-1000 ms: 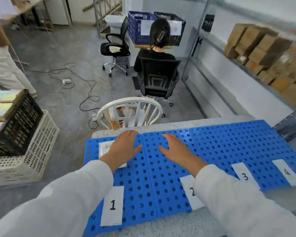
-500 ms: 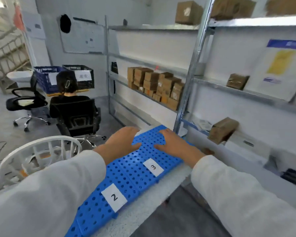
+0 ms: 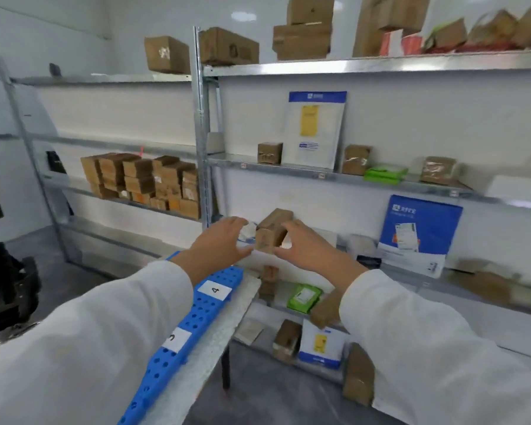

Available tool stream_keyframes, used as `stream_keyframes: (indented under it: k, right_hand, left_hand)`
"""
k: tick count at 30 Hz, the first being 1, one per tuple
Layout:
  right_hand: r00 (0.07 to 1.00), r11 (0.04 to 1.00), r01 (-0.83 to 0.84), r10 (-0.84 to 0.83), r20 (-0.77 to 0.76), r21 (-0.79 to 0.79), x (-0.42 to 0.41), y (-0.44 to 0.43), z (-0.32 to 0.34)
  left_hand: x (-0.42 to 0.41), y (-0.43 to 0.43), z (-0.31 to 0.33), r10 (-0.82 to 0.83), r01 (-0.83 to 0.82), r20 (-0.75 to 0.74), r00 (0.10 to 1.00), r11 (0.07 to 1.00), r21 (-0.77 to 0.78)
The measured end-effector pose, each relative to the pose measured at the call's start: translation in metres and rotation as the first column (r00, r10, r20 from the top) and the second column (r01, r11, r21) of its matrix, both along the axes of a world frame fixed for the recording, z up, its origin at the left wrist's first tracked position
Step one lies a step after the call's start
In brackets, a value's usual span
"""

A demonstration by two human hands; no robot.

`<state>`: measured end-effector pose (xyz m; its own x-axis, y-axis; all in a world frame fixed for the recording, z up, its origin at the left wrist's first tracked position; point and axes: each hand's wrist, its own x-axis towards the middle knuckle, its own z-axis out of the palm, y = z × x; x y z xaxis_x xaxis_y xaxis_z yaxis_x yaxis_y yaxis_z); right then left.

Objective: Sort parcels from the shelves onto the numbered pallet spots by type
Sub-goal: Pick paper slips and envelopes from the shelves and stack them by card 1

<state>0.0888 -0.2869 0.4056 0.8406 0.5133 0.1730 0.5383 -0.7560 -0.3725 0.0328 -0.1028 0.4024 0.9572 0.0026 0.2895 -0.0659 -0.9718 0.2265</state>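
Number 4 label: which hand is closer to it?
Left. The left hand is just above the label; the right hand is farther off to the right, beside the box.

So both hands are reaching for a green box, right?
Not quite. The head view shows the left hand and the right hand reaching for a brown box, not a green one.
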Motion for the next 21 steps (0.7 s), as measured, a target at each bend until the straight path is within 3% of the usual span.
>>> stream_keyframes:
  k: [9,21]
  right_hand:
    - [0.987,0.986,0.161,-0.162,-0.008,-0.033,0.065,-0.035,-0.018]
    - [0.976,0.982,0.191,-0.191,-0.099,-0.018,0.223,0.053,-0.032]
  left_hand:
    - [0.08,-0.044,-0.002,-0.144,0.144,-0.011,0.989,0.99,0.007]
    - [0.249,0.053,-0.048,-0.169,0.168,-0.046,0.985,0.986,-0.016]
